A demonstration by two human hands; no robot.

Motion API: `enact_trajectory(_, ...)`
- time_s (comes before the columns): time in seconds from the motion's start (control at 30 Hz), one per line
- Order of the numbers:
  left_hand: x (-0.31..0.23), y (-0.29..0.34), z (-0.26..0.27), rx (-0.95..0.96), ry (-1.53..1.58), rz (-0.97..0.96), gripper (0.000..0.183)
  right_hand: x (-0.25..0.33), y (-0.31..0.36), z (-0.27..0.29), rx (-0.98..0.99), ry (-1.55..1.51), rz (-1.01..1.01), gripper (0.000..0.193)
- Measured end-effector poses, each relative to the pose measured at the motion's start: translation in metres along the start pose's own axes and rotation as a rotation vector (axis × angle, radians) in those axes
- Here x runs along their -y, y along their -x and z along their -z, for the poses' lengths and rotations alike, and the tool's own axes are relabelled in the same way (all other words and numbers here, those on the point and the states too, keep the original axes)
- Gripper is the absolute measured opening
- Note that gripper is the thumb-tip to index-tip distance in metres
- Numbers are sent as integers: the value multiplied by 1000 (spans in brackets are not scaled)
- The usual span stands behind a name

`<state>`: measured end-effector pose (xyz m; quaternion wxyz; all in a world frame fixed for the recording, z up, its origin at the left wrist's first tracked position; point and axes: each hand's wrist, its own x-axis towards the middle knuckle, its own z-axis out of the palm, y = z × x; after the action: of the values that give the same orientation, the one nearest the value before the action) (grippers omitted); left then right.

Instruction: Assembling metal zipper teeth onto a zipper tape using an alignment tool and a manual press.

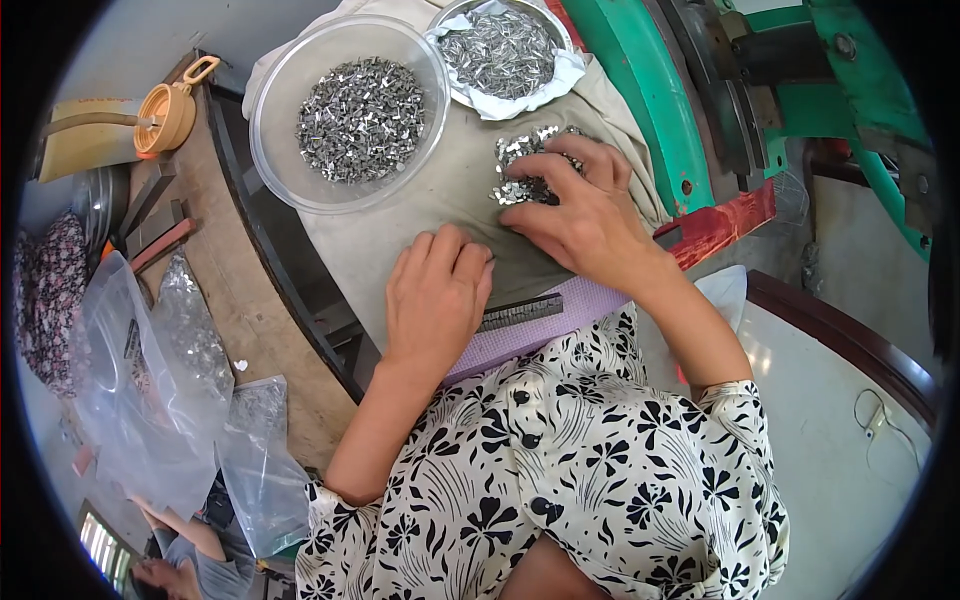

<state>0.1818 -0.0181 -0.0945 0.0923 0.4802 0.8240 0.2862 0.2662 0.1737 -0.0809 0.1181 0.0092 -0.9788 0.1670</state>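
Observation:
My right hand (590,215) reaches over a pile of small shiny metal pieces (522,150), its fingers curved and apart, the thumb at the pile's near edge. The fingertips touch or hover just at the pieces. To its left, my left hand (438,295) rests on the greenish-grey cloth (400,225) with its fingers curled in; whatever they hold, if anything, is hidden beneath them. Beside that hand lies a dark, ridged narrow bar (520,312), at the edge of a purple textured pad (575,305) close to my body.
A clear plastic bowl (265,130) of small metal pieces stands at the far left of the cloth. Beside it, a lined metal bowl (565,85) holds thin metal pins. Green machinery (640,80) rises at right. Plastic bags (170,400) lie on the wooden bench (235,270); a person (205,560) is behind.

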Motion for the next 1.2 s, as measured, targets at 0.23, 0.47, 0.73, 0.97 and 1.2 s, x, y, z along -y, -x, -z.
enact_trajectory(0.23,-6,9,8,-6,155,51,15,2,0,0,7,146,89,9)
enact_trajectory(0.47,-30,17,-4,113,339,-82,12,6,-1,4,56,125,48,11)
enact_trajectory(0.73,-29,22,-20,101,264,-122,11,3,31,9,-125,-82,-91,18)
enact_trajectory(0.97,-32,18,-16,110,280,-91,12,24,88,11,-89,-50,-133,19)
enact_trajectory(1.2,-36,11,-14,132,87,-290,10,24,98,17,-61,-81,-187,22)
